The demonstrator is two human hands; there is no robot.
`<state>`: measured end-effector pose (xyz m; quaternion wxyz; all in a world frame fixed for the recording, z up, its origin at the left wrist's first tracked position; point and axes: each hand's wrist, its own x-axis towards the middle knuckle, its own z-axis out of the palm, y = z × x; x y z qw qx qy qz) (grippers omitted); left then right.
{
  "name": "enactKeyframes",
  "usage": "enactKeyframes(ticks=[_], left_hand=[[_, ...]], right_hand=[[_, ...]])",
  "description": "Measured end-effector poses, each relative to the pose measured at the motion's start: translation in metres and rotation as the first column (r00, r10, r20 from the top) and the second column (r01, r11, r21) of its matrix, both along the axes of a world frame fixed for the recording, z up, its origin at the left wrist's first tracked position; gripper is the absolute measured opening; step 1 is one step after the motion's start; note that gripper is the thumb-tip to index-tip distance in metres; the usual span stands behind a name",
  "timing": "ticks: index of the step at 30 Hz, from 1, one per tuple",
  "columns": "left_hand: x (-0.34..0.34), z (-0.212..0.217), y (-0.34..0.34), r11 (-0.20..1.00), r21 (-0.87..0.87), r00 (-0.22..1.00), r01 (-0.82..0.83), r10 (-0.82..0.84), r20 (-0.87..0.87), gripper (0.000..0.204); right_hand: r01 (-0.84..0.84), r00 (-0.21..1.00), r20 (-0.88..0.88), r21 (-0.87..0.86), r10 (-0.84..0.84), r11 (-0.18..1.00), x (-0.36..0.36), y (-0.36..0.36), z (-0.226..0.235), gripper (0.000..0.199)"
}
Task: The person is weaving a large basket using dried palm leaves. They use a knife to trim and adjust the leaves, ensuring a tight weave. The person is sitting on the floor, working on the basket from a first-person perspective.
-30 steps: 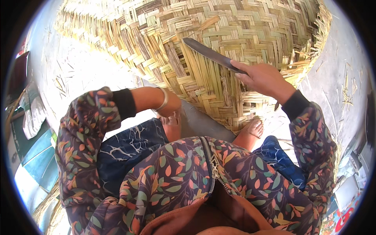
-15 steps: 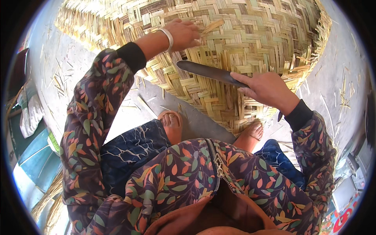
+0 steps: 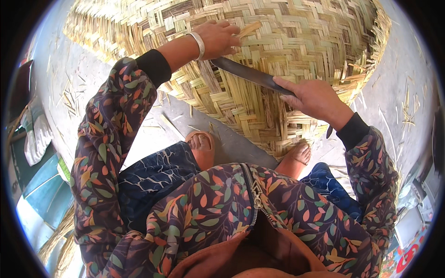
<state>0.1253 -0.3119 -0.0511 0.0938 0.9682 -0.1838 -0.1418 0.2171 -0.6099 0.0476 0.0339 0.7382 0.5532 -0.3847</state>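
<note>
Floor: a grey concrete floor (image 3: 60, 78) at the left, strewn with loose split strips.
Left hand: the left hand (image 3: 217, 38), a pale bangle at the wrist, lies on the woven basket (image 3: 296, 32), fingers together, pinching a loose strip of the weave.
Basket: large, of flat pale strips, it lies across the top of the view, its lower edge beside the person's bare feet.
Knife: a long dark knife (image 3: 248, 74) lies flat against the basket wall between the two hands.
Right hand: the right hand (image 3: 315, 98) has its fingers clamped round the knife's handle.
</note>
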Motion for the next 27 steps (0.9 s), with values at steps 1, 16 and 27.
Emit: enactKeyframes(ticks=[1, 16, 27], left_hand=[[0.003, 0.005, -0.001, 0.998, 0.052, 0.998, 0.042, -0.04, -0.049, 0.026], [-0.005, 0.001, -0.025, 0.989, 0.056, 0.984, 0.133, -0.125, -0.125, 0.015], [-0.086, 0.083, -0.032, 0.668, -0.637, 0.798, -0.386, -0.105, -0.594, 0.023]], right_hand=[[0.003, 1.0, -0.002, 0.005, -0.003, 1.0, 0.001, -0.002, -0.001, 0.051], [0.124, 0.988, -0.084, -0.033, -0.127, 0.992, 0.005, 0.004, -0.029, 0.047], [0.141, 0.985, -0.099, 0.019, -0.138, 0.99, 0.003, -0.014, 0.004, 0.05]])
